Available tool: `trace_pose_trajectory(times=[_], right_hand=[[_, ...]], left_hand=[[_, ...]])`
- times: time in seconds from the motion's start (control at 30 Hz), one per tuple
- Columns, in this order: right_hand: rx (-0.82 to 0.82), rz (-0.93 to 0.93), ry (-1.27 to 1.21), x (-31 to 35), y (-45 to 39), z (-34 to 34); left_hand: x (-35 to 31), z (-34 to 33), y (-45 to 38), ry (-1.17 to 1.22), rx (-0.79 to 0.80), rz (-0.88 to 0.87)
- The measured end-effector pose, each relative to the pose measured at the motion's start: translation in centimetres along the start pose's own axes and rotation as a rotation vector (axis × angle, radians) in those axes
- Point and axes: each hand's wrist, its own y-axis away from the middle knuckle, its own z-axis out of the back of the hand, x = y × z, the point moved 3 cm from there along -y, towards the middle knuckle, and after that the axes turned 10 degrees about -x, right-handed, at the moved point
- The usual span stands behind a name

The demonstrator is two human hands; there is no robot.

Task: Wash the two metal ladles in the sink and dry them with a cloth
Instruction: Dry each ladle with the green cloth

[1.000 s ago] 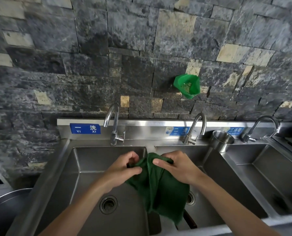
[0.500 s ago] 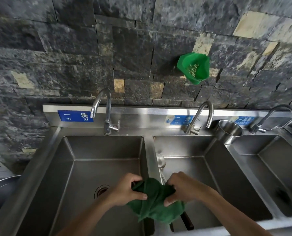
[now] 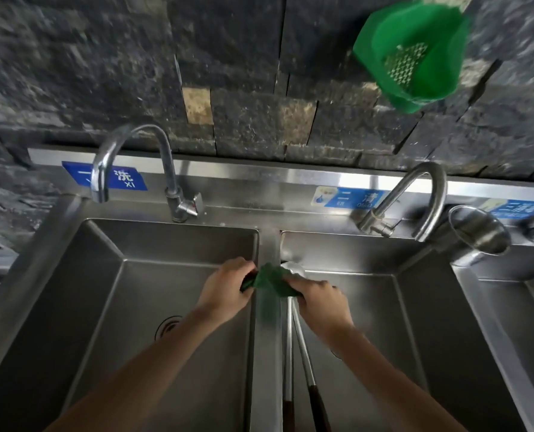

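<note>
Both hands' grip (image 3: 228,286) (image 3: 320,299) bunches the green cloth (image 3: 272,280) tightly

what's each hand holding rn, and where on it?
Both grip the green cloth: left hand its left end, right hand its right end, bunched above the ladles. Whether the right also touches a ladle cannot be told.

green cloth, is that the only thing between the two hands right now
In the head view, yes: the bunched dark green cloth spans the gap between the left hand and right hand, over the steel divider separating the two basins.
</note>
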Motion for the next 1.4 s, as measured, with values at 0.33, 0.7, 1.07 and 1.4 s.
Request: trace_pose_trajectory(times=[0.33, 0.7, 1.07, 1.4], right_hand=[[0.261, -0.017, -0.515, -1.7, 7.8, -14.9], [0.240, -0.057, -0.491, -4.5, 7.0, -14.6], [0.188, -0.911, -0.922, -11.4, 7.6, -19.2], [0.637, -1.149, -1.331, -11.2, 4.1, -26.9]], left_hand=[[5.2, -12.0, 16.0, 0.174, 0.359, 0.347], [2.5, -10.6, 12.0, 0.132, 0.206, 0.500], [-9.9, -17.4, 13.0, 0.224, 0.471, 0.511], [-4.8, -27.2, 16.1, 0.173, 0.583, 1.117]])
